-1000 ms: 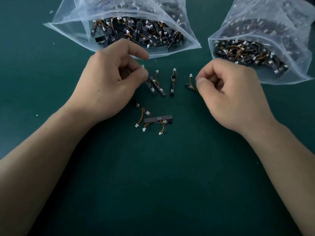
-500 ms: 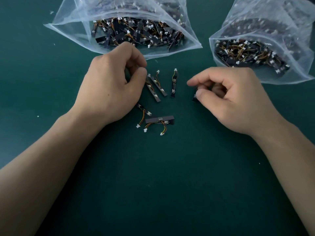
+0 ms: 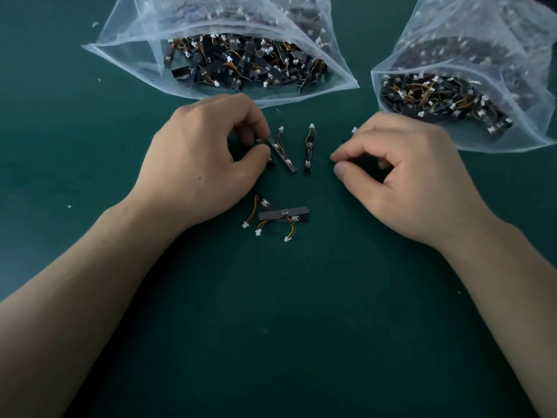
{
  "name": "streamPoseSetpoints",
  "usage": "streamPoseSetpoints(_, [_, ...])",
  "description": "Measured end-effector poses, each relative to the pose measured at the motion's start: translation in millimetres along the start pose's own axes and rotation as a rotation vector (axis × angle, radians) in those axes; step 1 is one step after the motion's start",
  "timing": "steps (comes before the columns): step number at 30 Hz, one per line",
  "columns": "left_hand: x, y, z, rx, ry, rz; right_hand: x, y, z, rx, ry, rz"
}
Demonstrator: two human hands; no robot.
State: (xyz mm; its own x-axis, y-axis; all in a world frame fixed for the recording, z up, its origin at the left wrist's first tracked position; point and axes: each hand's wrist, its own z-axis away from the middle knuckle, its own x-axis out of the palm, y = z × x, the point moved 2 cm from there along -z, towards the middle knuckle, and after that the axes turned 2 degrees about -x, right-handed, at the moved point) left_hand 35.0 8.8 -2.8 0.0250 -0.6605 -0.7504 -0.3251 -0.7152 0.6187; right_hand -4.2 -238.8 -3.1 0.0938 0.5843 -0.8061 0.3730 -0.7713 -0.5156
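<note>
Small black strip boards with orange-yellow wires and white plugs lie on the green mat between my hands. My left hand pinches one strip board between thumb and fingertips; that board is mostly hidden. Beside it lie a slanted strip and an upright strip. My right hand is curled, thumb and forefinger nearly meeting, with a piece's white plug poking out behind the forefinger. A flat strip with several wired plugs lies nearer to me.
Two open clear plastic bags full of the same wired boards lie at the back: one at the centre left, one at the right. White specks dot the green mat, which stretches toward me.
My left forefinger has curled down onto the strip beside the slanted one. My right hand has drawn slightly toward me, and its piece is now mostly hidden under the fingers.
</note>
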Motion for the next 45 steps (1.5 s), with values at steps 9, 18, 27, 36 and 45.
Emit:
streamPoseSetpoints(9, [2.8,6.4,3.0,0.065,-0.017,-0.022,0.8,-0.2,-2.6,0.056,0.067,0.029])
streamPoseSetpoints(18, [5.8,9.4,4.2,0.090,-0.040,-0.099,2.0,-4.7,-3.0,0.065,0.019,0.030])
streamPoseSetpoints(27, [6.8,7.4,3.8,0.098,-0.047,-0.076,2.3,-5.7,-3.2,0.040,-0.013,0.023])
streamPoseSetpoints(36, [7.4,4.3,1.9,0.116,-0.048,-0.055,3.3,-5.6,-3.6,0.039,-0.009,0.035])
streamPoseSetpoints(45, [7.8,2.4,1.0,0.116,-0.051,-0.036,6.1,-8.7,-5.1,-0.007,-0.013,0.082])
